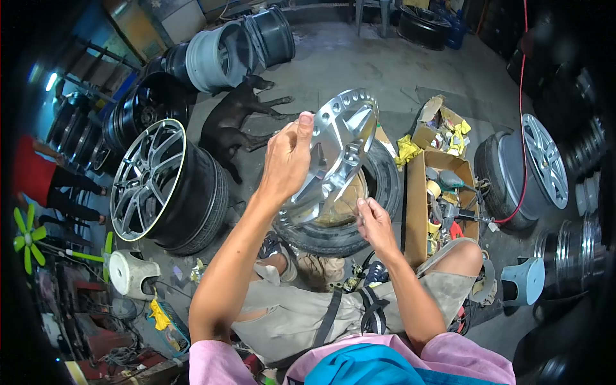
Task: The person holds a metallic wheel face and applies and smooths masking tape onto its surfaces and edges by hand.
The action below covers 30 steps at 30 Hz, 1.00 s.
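Note:
My left hand (pixel 287 157) is closed around the left edge of a shiny silver wheel face (pixel 339 151), thumb pointing up. The disc is tilted on edge, with spokes and a row of holes along its rim. Close to its lower right edge, my right hand (pixel 377 226) has its fingers pinched together. What they hold, if anything, is too small to make out, and I cannot tell whether they touch the disc. Beneath both hands a black tyre (pixel 387 183) lies flat on the floor, with a tan surface (pixel 343 208) showing inside it.
To the right stands a cardboard box (pixel 417 212) full of tools and yellow cloths. A wheel with tyre (pixel 192 199) is at left, another wheel (pixel 542 160) at right with a red hose (pixel 521 128). A black dog (pixel 228 122) lies ahead; stools (pixel 523 282) flank me.

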Each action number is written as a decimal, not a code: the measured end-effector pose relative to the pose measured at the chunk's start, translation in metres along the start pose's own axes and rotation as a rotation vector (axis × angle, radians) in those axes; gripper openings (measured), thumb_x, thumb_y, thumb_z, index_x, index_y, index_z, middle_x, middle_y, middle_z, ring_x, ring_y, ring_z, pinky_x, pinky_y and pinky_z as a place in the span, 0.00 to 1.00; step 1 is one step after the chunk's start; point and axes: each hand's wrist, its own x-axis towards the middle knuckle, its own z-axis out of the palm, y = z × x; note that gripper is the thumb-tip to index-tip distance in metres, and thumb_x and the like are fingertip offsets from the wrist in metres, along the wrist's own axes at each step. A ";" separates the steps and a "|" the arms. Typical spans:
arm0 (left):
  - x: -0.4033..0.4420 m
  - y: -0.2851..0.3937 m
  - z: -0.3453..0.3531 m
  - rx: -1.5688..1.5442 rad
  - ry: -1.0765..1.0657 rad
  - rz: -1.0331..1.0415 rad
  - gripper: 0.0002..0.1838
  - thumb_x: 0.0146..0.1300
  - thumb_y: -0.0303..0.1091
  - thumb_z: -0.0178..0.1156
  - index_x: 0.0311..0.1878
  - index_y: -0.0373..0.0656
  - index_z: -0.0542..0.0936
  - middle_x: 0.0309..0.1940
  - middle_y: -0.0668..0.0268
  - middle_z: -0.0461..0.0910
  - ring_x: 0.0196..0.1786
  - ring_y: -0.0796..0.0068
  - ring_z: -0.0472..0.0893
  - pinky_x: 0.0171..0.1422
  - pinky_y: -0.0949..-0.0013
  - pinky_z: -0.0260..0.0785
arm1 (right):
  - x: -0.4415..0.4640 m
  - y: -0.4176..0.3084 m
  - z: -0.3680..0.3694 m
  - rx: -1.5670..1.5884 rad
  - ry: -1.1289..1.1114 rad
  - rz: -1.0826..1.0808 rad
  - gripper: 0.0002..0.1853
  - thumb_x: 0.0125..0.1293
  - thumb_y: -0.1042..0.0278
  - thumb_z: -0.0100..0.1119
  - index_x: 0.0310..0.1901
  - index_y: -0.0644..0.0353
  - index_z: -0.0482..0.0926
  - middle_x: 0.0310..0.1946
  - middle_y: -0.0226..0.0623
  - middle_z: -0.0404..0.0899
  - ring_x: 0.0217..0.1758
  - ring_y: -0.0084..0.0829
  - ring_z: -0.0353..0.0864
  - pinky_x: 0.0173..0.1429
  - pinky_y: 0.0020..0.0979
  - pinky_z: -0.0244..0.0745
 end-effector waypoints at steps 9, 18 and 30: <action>-0.008 0.010 0.001 -0.038 -0.062 -0.044 0.44 0.87 0.68 0.39 0.67 0.33 0.84 0.56 0.46 0.89 0.63 0.54 0.86 0.71 0.58 0.72 | -0.010 0.037 0.002 -0.364 -0.005 0.046 0.22 0.68 0.47 0.81 0.37 0.61 0.86 0.31 0.24 0.82 0.35 0.17 0.75 0.42 0.27 0.71; -0.029 0.019 -0.009 0.087 -0.130 -0.141 0.37 0.89 0.62 0.39 0.65 0.34 0.81 0.42 0.49 0.86 0.48 0.60 0.85 0.60 0.56 0.75 | 0.056 0.098 0.021 0.269 0.030 0.219 0.30 0.77 0.69 0.60 0.79 0.57 0.74 0.30 0.22 0.81 0.20 0.13 0.66 0.25 0.23 0.60; -0.032 0.023 -0.001 0.116 -0.079 -0.147 0.40 0.84 0.71 0.42 0.51 0.36 0.78 0.32 0.52 0.82 0.38 0.61 0.82 0.50 0.55 0.73 | 0.088 0.140 0.018 0.129 0.017 -0.086 0.20 0.81 0.73 0.49 0.64 0.67 0.87 0.59 0.38 0.87 0.57 0.26 0.82 0.62 0.30 0.74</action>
